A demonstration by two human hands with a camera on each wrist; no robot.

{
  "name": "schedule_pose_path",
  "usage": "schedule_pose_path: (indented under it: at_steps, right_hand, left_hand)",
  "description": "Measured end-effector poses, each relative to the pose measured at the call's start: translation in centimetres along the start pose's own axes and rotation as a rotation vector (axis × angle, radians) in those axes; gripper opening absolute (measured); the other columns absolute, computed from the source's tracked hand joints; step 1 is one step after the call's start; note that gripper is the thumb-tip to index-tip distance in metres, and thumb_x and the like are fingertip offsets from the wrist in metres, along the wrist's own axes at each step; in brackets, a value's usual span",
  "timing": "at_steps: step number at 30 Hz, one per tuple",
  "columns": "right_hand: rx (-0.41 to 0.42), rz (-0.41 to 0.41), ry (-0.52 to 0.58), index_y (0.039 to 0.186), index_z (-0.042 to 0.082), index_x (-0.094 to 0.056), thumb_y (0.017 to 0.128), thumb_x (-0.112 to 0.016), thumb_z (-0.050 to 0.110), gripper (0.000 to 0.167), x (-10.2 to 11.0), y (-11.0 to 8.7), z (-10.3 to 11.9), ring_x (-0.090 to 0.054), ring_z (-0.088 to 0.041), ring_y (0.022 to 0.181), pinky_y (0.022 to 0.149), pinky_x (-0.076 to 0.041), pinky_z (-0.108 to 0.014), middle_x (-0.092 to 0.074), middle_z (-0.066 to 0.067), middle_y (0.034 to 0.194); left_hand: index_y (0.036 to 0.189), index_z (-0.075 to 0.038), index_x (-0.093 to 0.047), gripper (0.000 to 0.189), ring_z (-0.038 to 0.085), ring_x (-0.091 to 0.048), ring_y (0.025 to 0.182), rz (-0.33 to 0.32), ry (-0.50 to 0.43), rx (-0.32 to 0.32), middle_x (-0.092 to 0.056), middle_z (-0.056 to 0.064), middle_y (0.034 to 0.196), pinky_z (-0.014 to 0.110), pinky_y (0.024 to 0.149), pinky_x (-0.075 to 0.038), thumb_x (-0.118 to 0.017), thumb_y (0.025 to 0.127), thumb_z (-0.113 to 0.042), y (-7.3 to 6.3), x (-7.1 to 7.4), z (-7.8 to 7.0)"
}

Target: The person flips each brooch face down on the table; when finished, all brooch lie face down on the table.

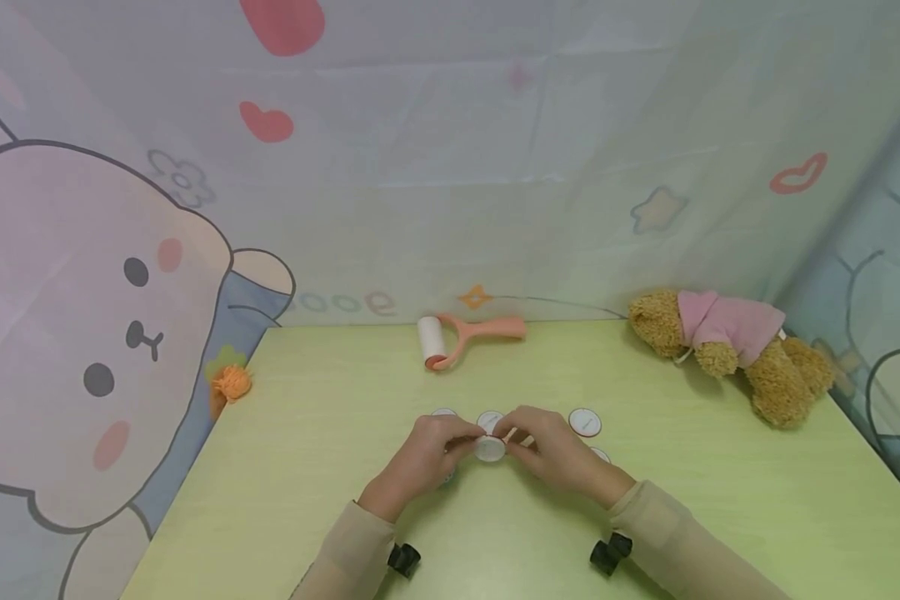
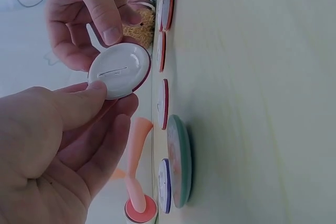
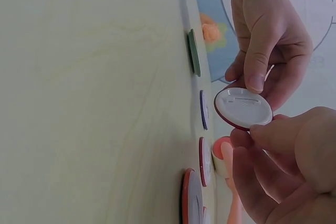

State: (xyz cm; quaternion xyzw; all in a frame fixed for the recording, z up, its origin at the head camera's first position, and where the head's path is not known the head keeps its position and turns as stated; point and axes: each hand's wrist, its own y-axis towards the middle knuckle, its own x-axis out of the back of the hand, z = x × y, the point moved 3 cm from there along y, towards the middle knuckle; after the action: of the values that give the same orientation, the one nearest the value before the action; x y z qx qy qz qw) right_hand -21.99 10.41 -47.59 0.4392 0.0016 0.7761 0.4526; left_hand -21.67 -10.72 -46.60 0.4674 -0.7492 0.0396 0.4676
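Note:
A round pin-back button badge (image 1: 490,448) is held up above the table between both hands, its white back with the pin facing me. My left hand (image 1: 427,454) pinches one edge of the badge (image 2: 119,71) between thumb and fingers. At the opposite edge, my right hand (image 1: 557,452) pinches it the same way. A dark red rim shows on the badge (image 3: 243,108) in the right wrist view. Around the hands lie several more badges, among them a red-rimmed one (image 1: 585,422) to the right and a green-edged one (image 2: 180,161), partly hidden by the left hand from above.
An orange-handled lint roller (image 1: 495,328) lies at the table's back edge. On the back right rests a teddy bear (image 1: 735,346) in a pink top. A small orange ball-like thing (image 1: 232,382) sits at the left edge. A printed cloth (image 1: 450,167) hangs behind the table (image 1: 307,392).

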Motion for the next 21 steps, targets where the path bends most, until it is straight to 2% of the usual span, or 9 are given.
schedule_pose_path:
  at_steps: [4,9,15,21]
  right_hand:
    - [0.014,-0.018,0.004,0.113,0.011,-0.071,0.092,-0.074,-0.008,0.028,0.05,-0.03,0.02,-0.075,-0.018,0.091,0.074,-0.061,-0.025,-0.071,-0.005,0.113]
    - [0.038,-0.031,0.008,0.11,0.009,-0.071,0.091,-0.074,-0.011,0.028,0.17,0.01,0.16,-0.075,-0.019,0.089,0.073,-0.061,-0.024,-0.07,-0.005,0.114]
    - [0.071,-0.036,-0.006,0.109,0.006,-0.072,0.089,-0.075,-0.013,0.028,0.03,0.01,-0.13,-0.075,-0.019,0.087,0.071,-0.061,-0.023,-0.071,-0.007,0.115]
    - [0.038,0.001,0.02,0.114,0.002,-0.073,0.088,-0.077,-0.012,0.03,-0.04,-0.17,-0.3,-0.075,-0.021,0.091,0.072,-0.06,-0.02,-0.07,-0.009,0.119]
  left_hand:
    - [0.107,-0.006,-0.081,0.015,0.013,-0.072,0.086,0.005,-0.003,0.011,-0.08,0.006,0.099,0.021,0.075,-0.059,-0.076,0.094,-0.001,0.01,-0.09,-0.04]
    - [0.112,-0.003,-0.078,0.021,0.017,-0.076,0.087,0.017,-0.046,0.042,-0.078,0.011,0.107,0.02,0.077,-0.059,-0.077,0.092,0.002,-0.04,-0.24,-0.03]
    - [0.116,-0.001,-0.075,0.029,0.02,-0.078,0.086,-0.003,-0.055,0.034,-0.074,0.012,0.115,0.022,0.077,-0.061,-0.081,0.088,0.005,-0.05,-0.39,0.12]
    - [0.115,-0.001,-0.075,0.034,0.021,-0.077,0.086,0.022,-0.096,0.047,-0.074,0.013,0.116,0.024,0.077,-0.062,-0.084,0.083,0.008,-0.07,-0.52,0.13]
